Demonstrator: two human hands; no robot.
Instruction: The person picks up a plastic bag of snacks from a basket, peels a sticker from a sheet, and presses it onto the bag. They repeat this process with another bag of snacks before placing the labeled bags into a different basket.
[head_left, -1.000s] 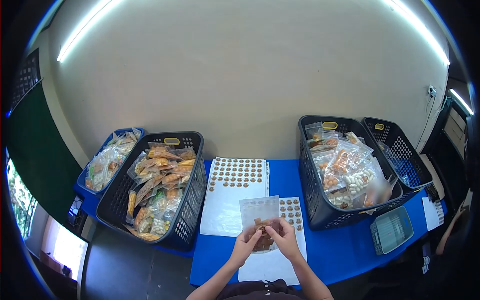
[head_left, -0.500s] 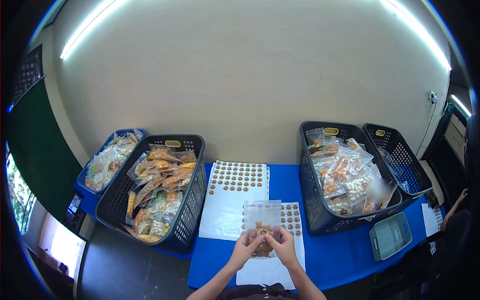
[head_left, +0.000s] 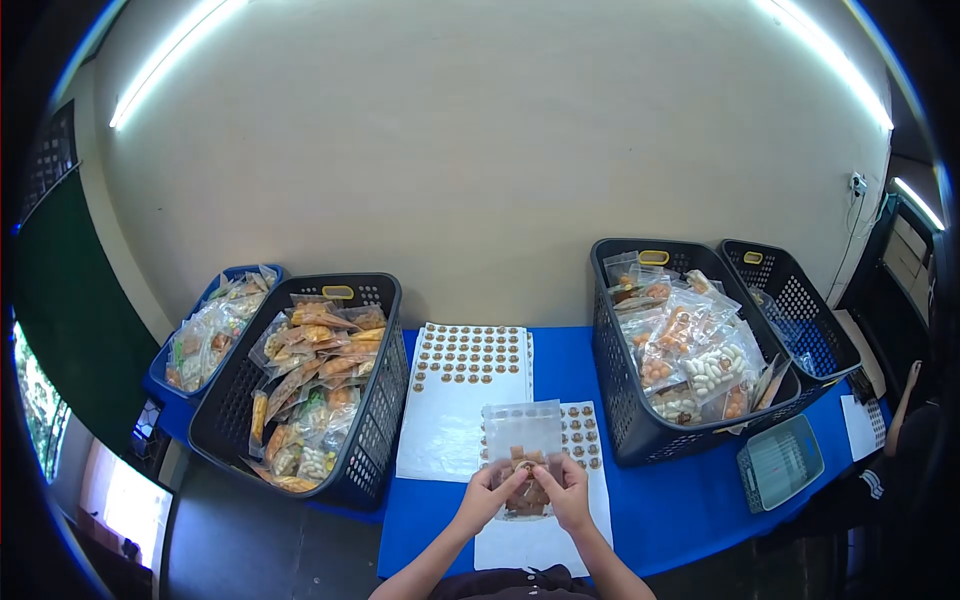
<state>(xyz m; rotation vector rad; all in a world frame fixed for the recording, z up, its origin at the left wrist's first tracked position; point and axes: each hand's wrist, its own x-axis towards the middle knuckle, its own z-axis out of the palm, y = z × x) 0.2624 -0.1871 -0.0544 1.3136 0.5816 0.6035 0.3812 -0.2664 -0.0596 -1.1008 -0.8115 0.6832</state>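
A clear plastic bag [head_left: 523, 425] with brown pieces inside lies between my two hands over the near edge of the table. My left hand [head_left: 488, 494] grips its left side, thumb on the front. On the right side my right hand [head_left: 567, 492] pinches it the same way, and both thumbs meet near a small round brown sticker. Beneath the bag is a white sheet with round brown stickers [head_left: 581, 437]. A larger sticker sheet [head_left: 450, 430], with rows of stickers at its top, lies to the left.
A dark basket [head_left: 375, 430] of filled bags stands left, a blue basket [head_left: 158, 358] beyond it. Right are another full dark basket [head_left: 625, 420], a dark basket with few bags [head_left: 835, 360] and a grey-green tray [head_left: 760, 487]. A person's arm [head_left: 905, 400] shows far right.
The view has shifted slightly. My hands still hold the bag, with the thumbs pressed near the sticker. At the far right the other person's arm has moved up.
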